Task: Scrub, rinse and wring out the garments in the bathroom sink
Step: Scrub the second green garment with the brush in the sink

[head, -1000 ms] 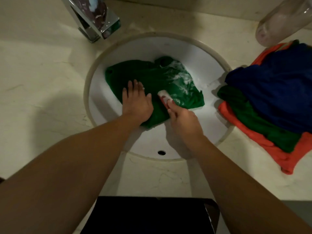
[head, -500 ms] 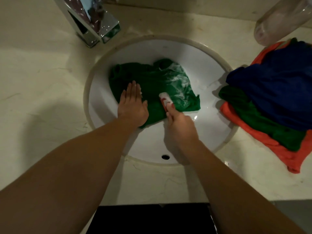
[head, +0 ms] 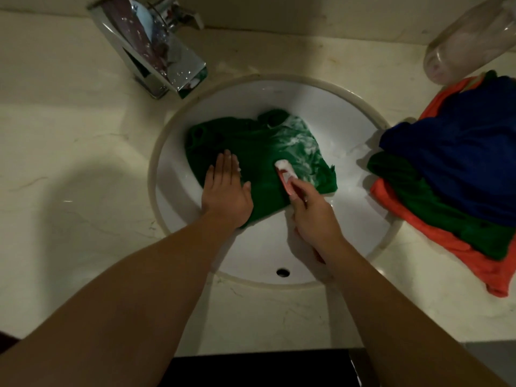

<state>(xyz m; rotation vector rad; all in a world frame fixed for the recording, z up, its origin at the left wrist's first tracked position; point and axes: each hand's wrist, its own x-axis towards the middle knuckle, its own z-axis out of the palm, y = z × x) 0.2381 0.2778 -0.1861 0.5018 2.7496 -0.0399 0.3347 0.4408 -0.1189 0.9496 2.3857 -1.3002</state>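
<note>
Flat left hand (head: 226,191) pins the green garment (head: 251,141) so our right hand (head: 314,216), grip closed round the red brush (head: 286,177), can scrub it.

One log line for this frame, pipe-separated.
phase: scrub | left-hand grip: flat on green garment | right-hand grip: holds soapy brush on garment in sink

counter before me (head: 69,163) | sink (head: 343,107) set in middle | tap (head: 156,51) back left | clothes pile (head: 460,163) on my right | bottle (head: 469,40) behind pile
</note>
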